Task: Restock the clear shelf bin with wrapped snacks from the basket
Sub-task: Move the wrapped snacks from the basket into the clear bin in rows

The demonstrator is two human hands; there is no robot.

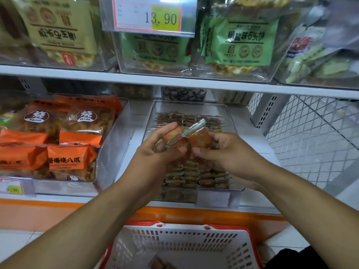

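A clear shelf bin (191, 106) sits on the lower shelf, holding rows of small orange-brown wrapped snacks (196, 178). Both hands hover over its middle. My left hand (155, 150) grips a few wrapped snacks (175, 139) with thumb and fingers. My right hand (223, 152) holds another wrapped snack (200, 139) pressed against them, one wrapper end sticking up. Below, the white basket with a red rim (184, 241) stands at the shelf's foot; a wrapped snack (159, 264) lies at its bottom edge.
To the left is a clear bin of orange snack bags (68, 136). The upper shelf carries bins of green bags (240, 41) and tan bags (58, 32), with a price tag (149, 14). A white wire mesh panel (310, 136) stands to the right.
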